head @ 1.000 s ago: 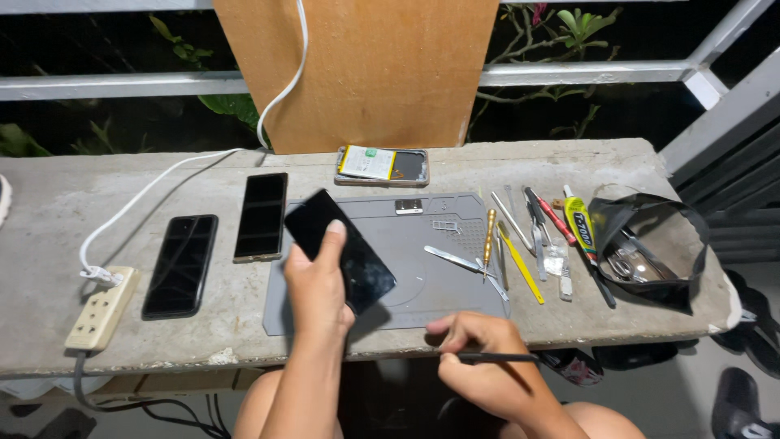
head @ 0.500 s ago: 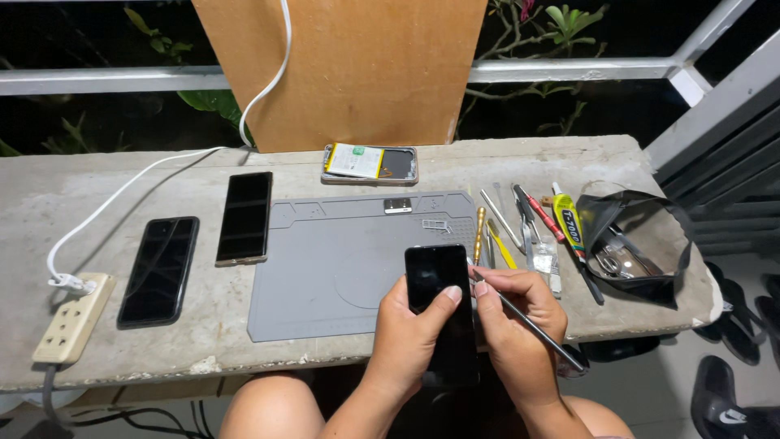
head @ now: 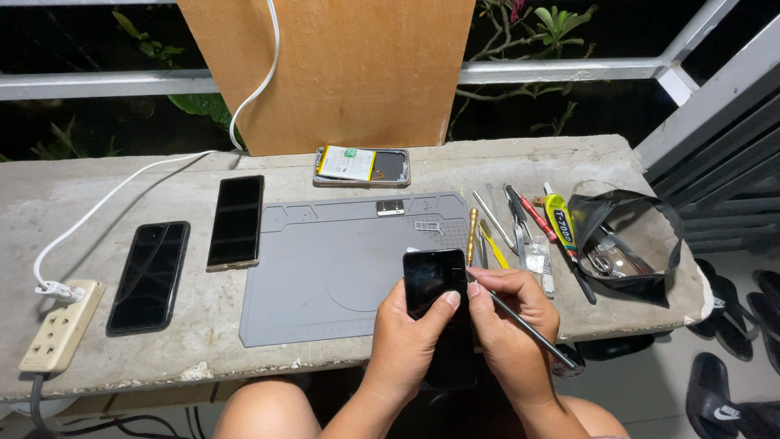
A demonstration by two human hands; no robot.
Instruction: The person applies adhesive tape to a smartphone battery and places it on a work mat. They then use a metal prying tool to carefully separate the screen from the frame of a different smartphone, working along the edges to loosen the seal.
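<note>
My left hand [head: 406,341] grips a black phone [head: 433,280] upright over the near edge of the grey work mat [head: 325,276], thumb across its screen. My right hand [head: 512,321] pinches a thin metal tool [head: 528,329] whose tip meets the phone's right edge. The phone's lower part is hidden behind my fingers.
Two dark phones [head: 150,275] [head: 236,221] lie left of the mat. An opened phone [head: 361,166] showing its battery lies behind it. Screwdrivers, tweezers and a yellow glue tube [head: 559,219] sit to the right beside a black pouch [head: 630,244]. A power strip [head: 61,325] lies far left.
The phone has been lifted off the mat and brought toward me over the near edge. My right hand has come up with the tool to the phone's right edge.
</note>
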